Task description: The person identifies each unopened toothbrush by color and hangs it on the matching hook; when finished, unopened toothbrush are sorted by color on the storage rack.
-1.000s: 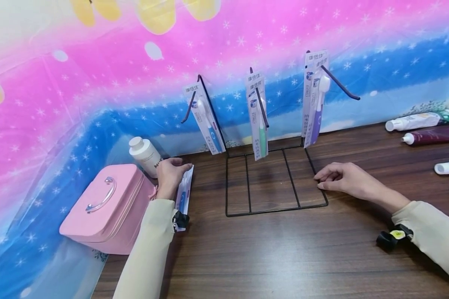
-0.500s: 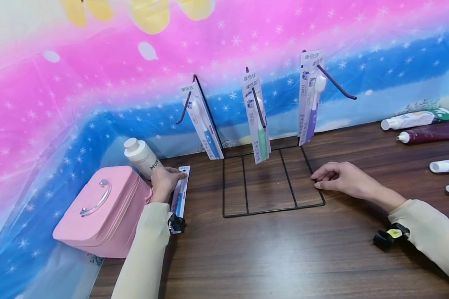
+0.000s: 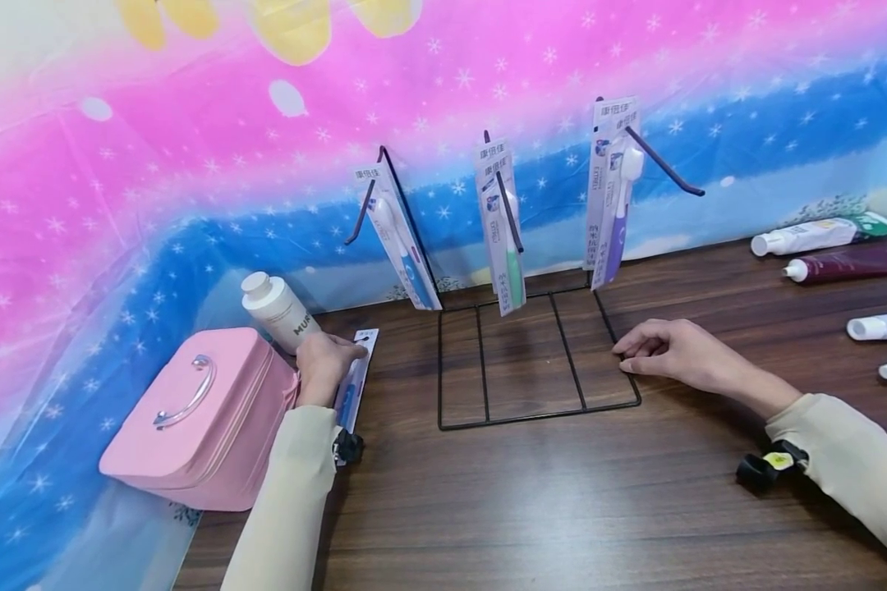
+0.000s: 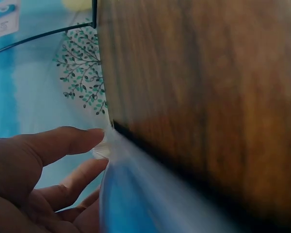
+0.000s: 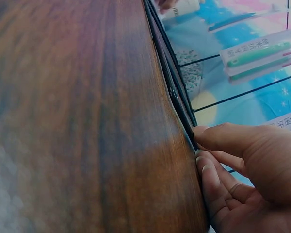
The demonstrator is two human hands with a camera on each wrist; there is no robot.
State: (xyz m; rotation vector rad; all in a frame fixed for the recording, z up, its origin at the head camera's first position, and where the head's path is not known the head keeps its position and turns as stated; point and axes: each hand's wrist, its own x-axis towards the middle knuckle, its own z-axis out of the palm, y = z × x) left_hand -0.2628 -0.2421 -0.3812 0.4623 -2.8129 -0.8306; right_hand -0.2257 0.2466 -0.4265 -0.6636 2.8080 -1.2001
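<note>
At the left, my left hand [image 3: 321, 365] pinches the edge of a packaged toothbrush [image 3: 352, 386] with blue showing through its wrapper. In the left wrist view, thumb and forefinger meet at the pack's corner, the clear pack [image 4: 131, 199] running toward the camera. Part of it lies hidden behind hand and wrist. My right hand [image 3: 676, 353] pinches the right side of the black wire rack [image 3: 535, 417]; the right wrist view shows thumb and fingers at the rack's wire [image 5: 172, 82]. From the rack's hooks hang packaged toothbrushes: blue [image 3: 406, 254], green [image 3: 512, 271] and purple [image 3: 617, 230].
Close left of my left hand stand a white bottle [image 3: 277, 312] and a pink case [image 3: 199, 410] with a silver handle. Several tubes, among them a dark red one [image 3: 857, 263], lie on the wooden table [image 3: 532, 509] at the right. A patterned cloth [image 3: 266, 164] hangs behind.
My left hand has shifted slightly down along the pack, whose top now shows above the fingers. The hanging green pack has swayed a little. The right hand stays at the rack; the view drifts slightly.
</note>
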